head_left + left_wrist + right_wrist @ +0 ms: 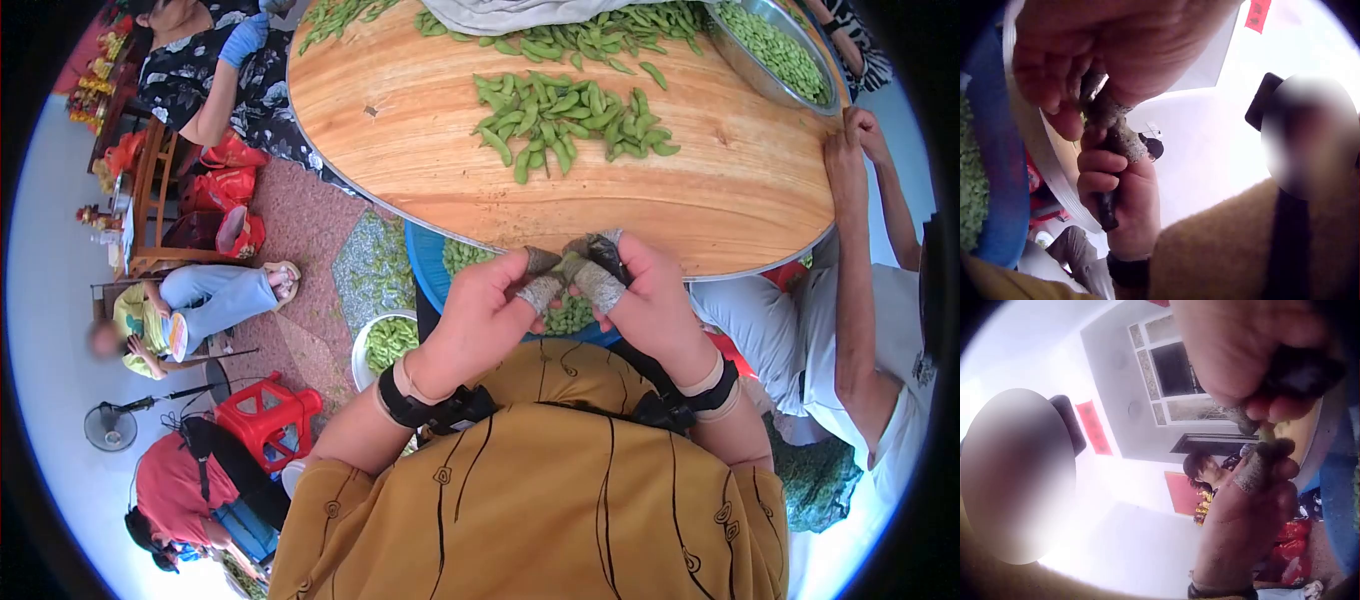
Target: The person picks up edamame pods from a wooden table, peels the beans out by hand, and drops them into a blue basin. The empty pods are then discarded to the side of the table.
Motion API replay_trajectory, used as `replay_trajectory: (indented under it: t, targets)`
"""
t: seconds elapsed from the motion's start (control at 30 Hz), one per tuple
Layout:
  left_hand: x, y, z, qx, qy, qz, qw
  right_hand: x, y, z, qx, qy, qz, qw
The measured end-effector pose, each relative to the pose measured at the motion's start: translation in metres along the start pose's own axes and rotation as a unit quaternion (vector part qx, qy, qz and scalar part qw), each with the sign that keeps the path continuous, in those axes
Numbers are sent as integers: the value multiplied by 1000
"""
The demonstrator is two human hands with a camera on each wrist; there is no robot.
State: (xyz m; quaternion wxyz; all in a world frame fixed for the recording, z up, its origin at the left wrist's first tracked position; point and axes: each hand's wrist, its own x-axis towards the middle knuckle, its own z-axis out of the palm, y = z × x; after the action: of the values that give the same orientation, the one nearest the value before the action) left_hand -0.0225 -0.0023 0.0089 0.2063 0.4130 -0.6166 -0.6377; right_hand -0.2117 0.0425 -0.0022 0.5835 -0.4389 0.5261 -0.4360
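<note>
Over the table's near edge, my left hand (pixel 487 312) and right hand (pixel 660 305) meet fingertip to fingertip. Together they pinch a green soybean pod (pixel 1267 433), mostly hidden by the fingers. Grey wrapping covers several fingertips on both hands, and the right hand also has a dark wrapping. Directly below is a blue basin (pixel 424 268) with shelled green beans (pixel 568 316) in it. A heap of whole pods (pixel 560 115) lies on the wooden table (pixel 400 130) in front of the hands.
A metal bowl (pixel 822 98) of shelled beans stands at the table's right end, and a grey cloth (pixel 520 14) lies on pods at the far side. A white bowl (pixel 362 365) sits left of the basin near a red stool (pixel 262 425). People sit on both sides.
</note>
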Motion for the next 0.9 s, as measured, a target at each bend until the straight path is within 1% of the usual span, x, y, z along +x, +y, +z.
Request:
replay_trajectory:
  t: [0.03,0.1,0.2,0.33,0.4,0.43,0.5,0.53,0.57,0.6,0.63,0.7,0.73,0.77,0.8,0.83,0.87,0.9]
  targets:
    - [1,0,0,0,0,-1,1000,-1,-1,0,0,0,1,1000]
    - [3,0,-1,-91,17,-8,996,-2,-5,0,-94,-11,-69,993]
    - [3,1,-1,-68,25,-16,997,-5,0,0,-132,-34,-78,988]
    - [4,-5,1,-52,23,-23,998,-7,-3,2,-109,-50,-60,991]
    - [5,-9,4,-17,39,41,998,-7,-5,2,-100,-42,-43,993]
    - [5,-13,3,-17,39,41,998,-7,-5,2,-100,-42,-43,993]
    - [4,-17,0,64,41,101,992,-8,-5,2,-86,-38,-8,996]
    - [3,-14,0,64,41,100,992,-8,-4,2,-85,-38,-7,996]
    - [0,-8,1,168,59,130,975,-7,-2,1,-81,-42,-23,996]
    - [-1,-4,1,269,76,159,947,-7,-1,0,-77,-45,-39,995]
    - [-1,-5,0,269,74,158,947,-7,-2,-2,-77,-44,-37,995]
    - [-1,-8,-5,362,77,207,906,-8,-6,-7,-73,-90,41,992]
    - [-2,-7,-6,361,75,207,906,-8,-7,-8,-73,-88,42,993]
    - [-2,-6,-8,179,13,107,978,-7,-8,-9,3,-117,70,991]
    - [-2,-5,-11,-13,-48,0,999,-6,-10,-10,78,-145,96,982]
    - [-2,-5,-13,-12,-49,0,999,-7,-15,-11,79,-144,96,982]
    - [-1,-4,-16,-119,-91,-28,988,-9,-22,-12,162,-161,149,962]
    - [-1,-4,-18,-225,-132,-57,964,-10,-26,-13,244,-175,200,933]
